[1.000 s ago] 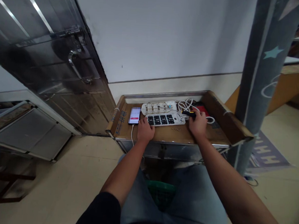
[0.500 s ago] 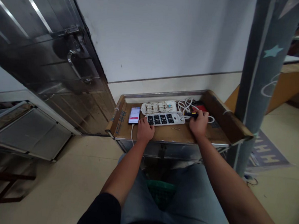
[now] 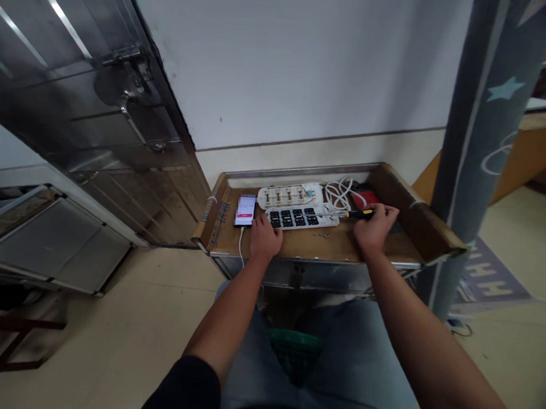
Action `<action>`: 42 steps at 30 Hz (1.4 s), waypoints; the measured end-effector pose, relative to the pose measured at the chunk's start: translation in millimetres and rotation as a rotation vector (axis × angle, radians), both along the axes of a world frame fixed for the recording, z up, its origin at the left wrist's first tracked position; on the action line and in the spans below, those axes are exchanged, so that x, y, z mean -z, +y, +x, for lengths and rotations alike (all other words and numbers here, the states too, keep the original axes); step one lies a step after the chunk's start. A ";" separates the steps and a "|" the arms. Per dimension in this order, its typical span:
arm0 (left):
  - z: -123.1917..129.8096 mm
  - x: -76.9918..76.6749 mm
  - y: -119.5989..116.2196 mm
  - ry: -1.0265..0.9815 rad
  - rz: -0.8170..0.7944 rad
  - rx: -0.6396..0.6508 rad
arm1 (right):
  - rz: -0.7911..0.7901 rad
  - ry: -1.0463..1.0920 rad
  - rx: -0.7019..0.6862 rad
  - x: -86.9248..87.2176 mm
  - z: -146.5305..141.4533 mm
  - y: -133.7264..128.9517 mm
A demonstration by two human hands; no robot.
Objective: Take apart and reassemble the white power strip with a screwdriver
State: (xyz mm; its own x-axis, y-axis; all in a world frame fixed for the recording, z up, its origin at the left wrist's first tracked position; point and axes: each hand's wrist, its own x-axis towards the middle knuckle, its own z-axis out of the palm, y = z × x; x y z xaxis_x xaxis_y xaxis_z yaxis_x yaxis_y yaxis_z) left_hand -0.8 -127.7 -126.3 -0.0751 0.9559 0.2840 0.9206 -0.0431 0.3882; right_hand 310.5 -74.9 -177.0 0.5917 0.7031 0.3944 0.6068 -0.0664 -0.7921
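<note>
Head view: our right grip (image 3: 374, 228) holds the screwdriver (image 3: 359, 214); our left grip (image 3: 265, 236), hold unclear, should brace the near power-strip half (image 3: 300, 221)

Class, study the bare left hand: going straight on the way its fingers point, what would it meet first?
Probably the long white plastic strip with black sockets; the left hand seems to touch its left end, though depth there is unclear.

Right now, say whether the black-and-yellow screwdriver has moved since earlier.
Yes: the screwdriver shifted right, toward the slanted brown right-side panel.
</note>
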 end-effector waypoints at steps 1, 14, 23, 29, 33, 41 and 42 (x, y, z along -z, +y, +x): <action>0.0 0.7 0.3 0.001 0.002 0.001 | -0.001 0.007 0.002 -1.1 0.8 -1.0; -0.3 2.3 1.2 -0.012 0.004 0.004 | -0.035 0.084 0.017 -6.4 7.0 -6.1; 0.1 -3.9 -2.9 -0.003 -0.004 0.008 | -0.029 0.075 0.000 -5.7 3.2 3.7; -0.3 -5.9 -4.5 0.023 -0.016 -0.004 | -0.046 0.063 -0.010 -3.8 3.9 6.2; -0.2 -7.1 -5.5 0.043 -0.022 -0.016 | -0.078 0.049 -0.004 -5.5 3.4 5.3; 1.4 -10.5 -8.3 0.069 -0.038 -0.055 | -0.081 0.008 -0.043 -7.6 1.1 3.3; 1.6 -10.7 -8.6 0.071 -0.039 -0.060 | -0.076 0.005 -0.045 -7.3 0.8 3.3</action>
